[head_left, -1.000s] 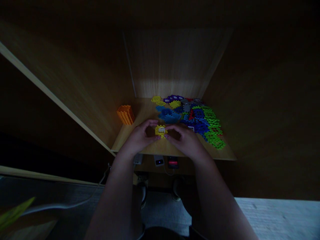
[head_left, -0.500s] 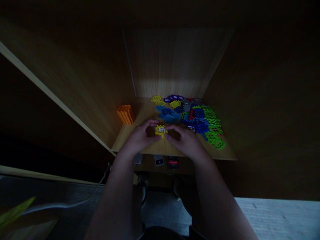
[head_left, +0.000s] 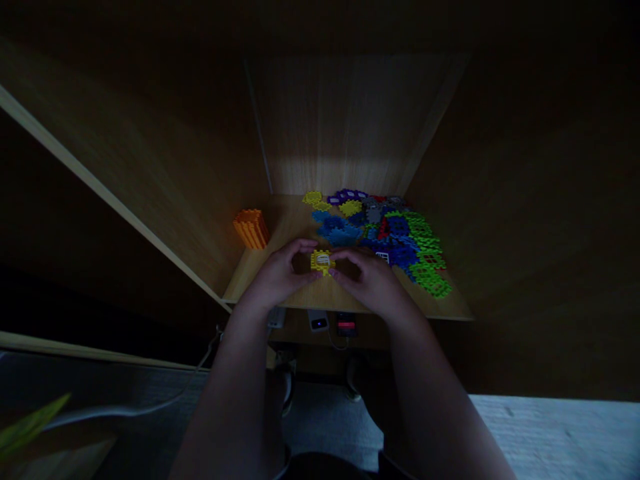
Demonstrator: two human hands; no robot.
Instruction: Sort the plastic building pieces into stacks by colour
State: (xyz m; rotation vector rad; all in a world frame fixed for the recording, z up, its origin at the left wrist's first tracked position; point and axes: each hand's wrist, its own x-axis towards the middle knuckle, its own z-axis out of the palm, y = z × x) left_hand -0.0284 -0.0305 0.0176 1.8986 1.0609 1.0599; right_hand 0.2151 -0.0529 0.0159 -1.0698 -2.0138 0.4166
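Observation:
Between my two hands is a yellow notched building piece with a white barred insert in its middle. My left hand pinches its left side between fingers and thumb. On the other side, my right hand grips the right edge the same way. Past my hands lies a spread of interlocking plastic pieces: light blue ones, dark blue ones, green ones and yellow ones. A white window-like piece shows just beside my right hand.
An orange stack of notched pieces stands on the left of the wooden shelf. Wooden panels rise at both sides and the back. Below the shelf's front edge are a grey device, a phone-like device and a cable.

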